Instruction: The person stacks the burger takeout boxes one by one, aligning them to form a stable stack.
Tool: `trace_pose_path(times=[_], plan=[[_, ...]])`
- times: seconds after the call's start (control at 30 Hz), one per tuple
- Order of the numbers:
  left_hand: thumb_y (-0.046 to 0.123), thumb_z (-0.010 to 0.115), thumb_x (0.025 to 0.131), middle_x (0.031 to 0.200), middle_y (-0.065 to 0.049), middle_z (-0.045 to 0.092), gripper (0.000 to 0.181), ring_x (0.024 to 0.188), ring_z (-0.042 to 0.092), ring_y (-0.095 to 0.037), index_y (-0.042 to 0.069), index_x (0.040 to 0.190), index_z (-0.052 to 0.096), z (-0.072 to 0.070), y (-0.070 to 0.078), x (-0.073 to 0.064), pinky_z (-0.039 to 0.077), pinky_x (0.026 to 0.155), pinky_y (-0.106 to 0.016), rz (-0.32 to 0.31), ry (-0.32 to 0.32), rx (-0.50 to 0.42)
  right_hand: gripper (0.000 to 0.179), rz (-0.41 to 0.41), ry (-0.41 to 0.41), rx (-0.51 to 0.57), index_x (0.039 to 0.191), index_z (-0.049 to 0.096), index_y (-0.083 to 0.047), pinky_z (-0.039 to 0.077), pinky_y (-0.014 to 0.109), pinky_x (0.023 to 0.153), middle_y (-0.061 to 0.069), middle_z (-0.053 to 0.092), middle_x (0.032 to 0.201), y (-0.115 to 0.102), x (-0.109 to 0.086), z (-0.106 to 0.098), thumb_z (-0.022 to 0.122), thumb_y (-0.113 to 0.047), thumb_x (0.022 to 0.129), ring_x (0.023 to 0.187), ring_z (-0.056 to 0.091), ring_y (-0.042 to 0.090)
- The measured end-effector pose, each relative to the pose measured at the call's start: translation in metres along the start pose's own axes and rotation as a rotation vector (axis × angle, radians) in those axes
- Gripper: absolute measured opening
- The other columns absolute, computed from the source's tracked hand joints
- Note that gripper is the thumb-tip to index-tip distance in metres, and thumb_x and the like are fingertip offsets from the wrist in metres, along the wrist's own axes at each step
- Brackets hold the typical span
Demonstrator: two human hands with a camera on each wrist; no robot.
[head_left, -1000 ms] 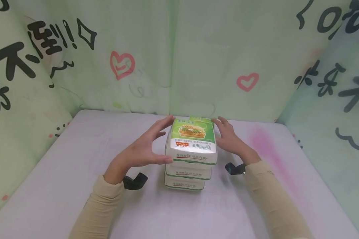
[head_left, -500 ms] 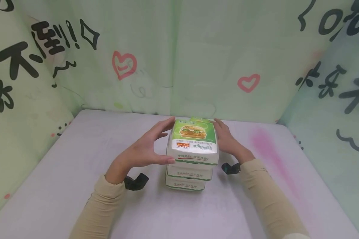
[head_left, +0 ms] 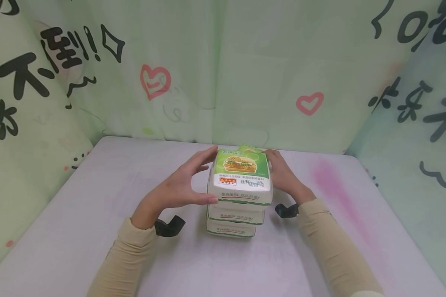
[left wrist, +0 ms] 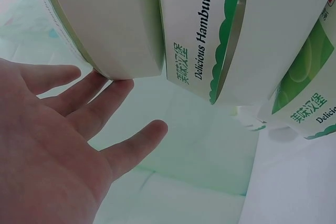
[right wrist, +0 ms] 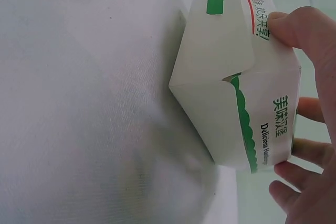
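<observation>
Three white and green hamburger boxes stand stacked in the head view; a burger picture covers the top box's lid (head_left: 240, 165). My left hand (head_left: 178, 181) spans this top box, thumb at its front face and fingers at its far left corner. In the left wrist view, two fingertips (left wrist: 124, 83) touch the box's edge. Behind the stack, another hamburger box (head_left: 250, 148) shows only part of its green lid. My right hand (head_left: 282, 173) grips that rear box. The right wrist view shows the thumb (right wrist: 286, 27) on the box's printed face and fingers round the far side.
The stack's middle box (head_left: 235, 214) and bottom box (head_left: 230, 228) stand on the white table (head_left: 193, 264). A green curtain (head_left: 256, 74) with hearts and black lettering closes off the back and both sides. Each wrist carries a black device (head_left: 169, 227).
My right hand has moved in closer to the rear box, its fingers closing on it. The rear box's lid has turned slightly. My left hand and the stack have stayed put.
</observation>
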State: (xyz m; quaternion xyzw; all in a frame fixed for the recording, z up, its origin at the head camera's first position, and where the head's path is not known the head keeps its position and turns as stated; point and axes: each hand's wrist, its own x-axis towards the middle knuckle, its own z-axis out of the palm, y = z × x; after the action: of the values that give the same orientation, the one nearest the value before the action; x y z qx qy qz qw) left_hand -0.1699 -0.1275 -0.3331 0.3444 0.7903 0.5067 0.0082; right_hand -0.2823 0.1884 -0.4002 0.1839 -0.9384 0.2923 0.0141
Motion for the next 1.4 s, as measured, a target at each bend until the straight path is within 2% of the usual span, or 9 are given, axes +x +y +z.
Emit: trace_pose_path(times=[0.2,0.57,0.83,1.2,1.4], plan=[[0.021,0.085,0.076,0.159,0.003,0.032,0.106,0.146,0.032,-0.015,0.017,0.159,0.018,0.001,0.001,0.0,0.033,0.12,-0.046,-0.012,0.0,0.006,0.064,0.025,0.019,0.019,0.141,0.049,-0.005,0.031,0.064,0.115,0.022,0.037,0.151,-0.001,-0.003,-0.003,0.071,-0.034,0.088,0.141,0.034,0.04],[0.021,0.085,0.075,0.159,0.004,0.032,0.107,0.145,0.032,-0.013,0.017,0.159,0.019,0.0,0.004,0.0,0.033,0.12,-0.044,-0.031,-0.002,0.013,0.07,0.042,0.037,0.011,0.136,0.051,-0.001,0.032,0.065,0.114,0.024,0.038,0.15,0.003,-0.009,-0.013,0.078,-0.032,0.079,0.14,0.035,0.043],[0.02,0.085,0.076,0.159,0.003,0.032,0.106,0.146,0.032,-0.015,0.017,0.159,0.019,0.0,0.005,0.0,0.033,0.12,-0.045,-0.019,-0.007,0.012,0.067,0.026,0.048,-0.008,0.136,0.051,-0.002,0.031,0.064,0.115,0.022,0.037,0.151,-0.001,-0.013,-0.023,0.076,-0.032,0.082,0.142,0.033,0.043],[0.022,0.085,0.077,0.159,0.003,0.032,0.101,0.145,0.033,-0.016,0.018,0.158,0.023,0.0,0.005,0.001,0.033,0.12,-0.047,-0.002,-0.017,0.018,0.058,-0.016,0.082,-0.013,0.136,0.05,-0.002,0.033,0.064,0.114,0.022,0.037,0.151,-0.007,-0.017,-0.039,0.072,-0.022,0.086,0.141,0.035,0.041],[0.021,0.085,0.077,0.158,0.002,0.033,0.101,0.144,0.034,-0.017,0.016,0.157,0.024,-0.001,0.004,0.001,0.033,0.119,-0.048,0.0,-0.014,0.025,0.06,-0.025,0.105,-0.029,0.136,0.05,-0.002,0.034,0.064,0.113,0.021,0.036,0.152,-0.014,-0.019,-0.05,0.073,-0.026,0.087,0.141,0.034,0.041]])
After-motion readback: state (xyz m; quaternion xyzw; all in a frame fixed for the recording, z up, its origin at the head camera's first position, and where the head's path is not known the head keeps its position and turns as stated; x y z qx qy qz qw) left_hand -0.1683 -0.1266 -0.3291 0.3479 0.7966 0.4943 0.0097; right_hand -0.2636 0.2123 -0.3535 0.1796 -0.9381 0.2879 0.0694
